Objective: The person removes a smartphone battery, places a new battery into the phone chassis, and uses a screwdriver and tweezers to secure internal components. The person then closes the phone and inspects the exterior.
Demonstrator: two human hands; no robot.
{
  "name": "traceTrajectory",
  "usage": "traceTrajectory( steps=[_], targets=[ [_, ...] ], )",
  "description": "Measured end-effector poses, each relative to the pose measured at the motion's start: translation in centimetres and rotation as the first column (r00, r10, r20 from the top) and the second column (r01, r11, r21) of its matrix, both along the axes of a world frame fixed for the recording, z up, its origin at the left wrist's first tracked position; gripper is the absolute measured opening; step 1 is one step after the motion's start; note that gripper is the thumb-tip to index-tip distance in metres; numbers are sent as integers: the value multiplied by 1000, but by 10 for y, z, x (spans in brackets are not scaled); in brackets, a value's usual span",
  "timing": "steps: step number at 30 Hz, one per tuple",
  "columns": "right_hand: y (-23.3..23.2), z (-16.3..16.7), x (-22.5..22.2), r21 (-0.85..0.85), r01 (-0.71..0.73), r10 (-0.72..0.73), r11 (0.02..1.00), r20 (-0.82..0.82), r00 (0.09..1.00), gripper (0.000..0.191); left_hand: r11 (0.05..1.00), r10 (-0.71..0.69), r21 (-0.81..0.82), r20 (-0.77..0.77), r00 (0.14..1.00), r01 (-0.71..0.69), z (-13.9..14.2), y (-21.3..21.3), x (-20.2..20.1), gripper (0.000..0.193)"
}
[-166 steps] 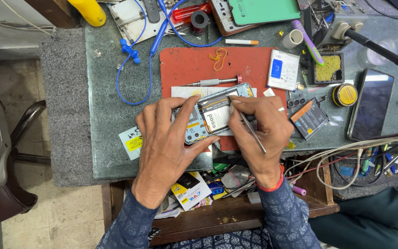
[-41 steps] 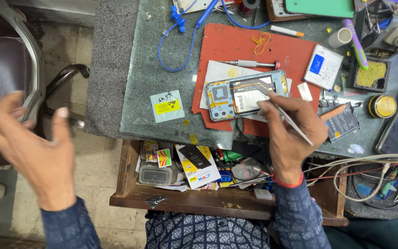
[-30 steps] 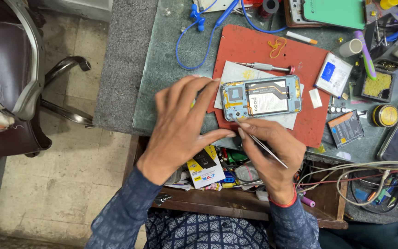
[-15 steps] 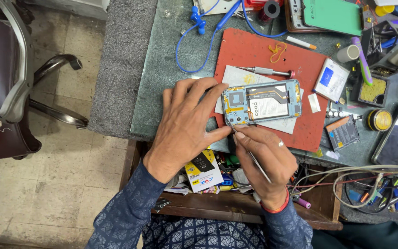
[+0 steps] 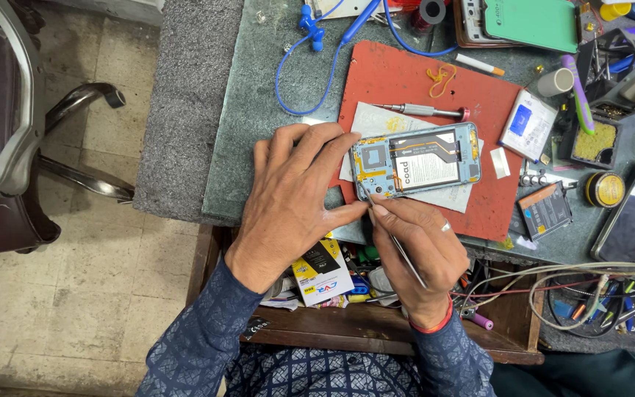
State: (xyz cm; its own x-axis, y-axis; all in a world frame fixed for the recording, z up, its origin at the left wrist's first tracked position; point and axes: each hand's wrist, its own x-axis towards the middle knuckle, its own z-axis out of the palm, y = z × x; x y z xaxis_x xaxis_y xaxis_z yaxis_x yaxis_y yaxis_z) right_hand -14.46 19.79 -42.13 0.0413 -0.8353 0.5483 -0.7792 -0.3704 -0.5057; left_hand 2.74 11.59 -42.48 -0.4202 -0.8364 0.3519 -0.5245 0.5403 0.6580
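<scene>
Right grip (image 5: 414,242) clenched on tweezers (image 5: 398,246), tip toward opened phone (image 5: 414,162), long axis left-right; left hand (image 5: 295,195) flat.

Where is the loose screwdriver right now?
In the head view, the screwdriver lies on the red mat, just beyond the opened phone, untouched by either hand.

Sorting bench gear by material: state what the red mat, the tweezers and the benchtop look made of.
Red mat: likely rubber or silicone, matte and scuffed.
Tweezers in the right hand: metal, thin and shiny grey.
Benchtop: seemingly polished green-grey stone, mottled; its left strip looks rougher, like granite.
</scene>
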Motion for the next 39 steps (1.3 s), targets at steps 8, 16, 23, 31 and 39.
traceTrajectory(
  steps=[8, 16, 23, 31, 39],
  targets=[
    [3, -4, -2, 4, -8, 8, 1000, 108, 994, 21, 1000, 5, -16, 3, 1000, -5, -4, -1, -1, 79],
    [1, 6, -1, 5, -44, 44, 999, -4, 999, 21, 1000, 11, 6, 9, 1000, -11, 0, 2, -2, 79],
    [-2, 9, 3, 20, -13, 13, 1000, 5, 1000, 21, 1000, 9, 22, 25, 1000, -10, 1, 4, -2, 81],
    [-1, 5, 2, 42, 0, -3, 999, 65, 998, 20, 1000, 2, 25, 30, 1000, -3, 0, 7, -2, 84],
    [7, 10, -1, 84, 9, -21, 996, 147, 989, 19, 1000, 11, 1, 30, 999, -11, -3, 6, -1, 80]
  ],
)
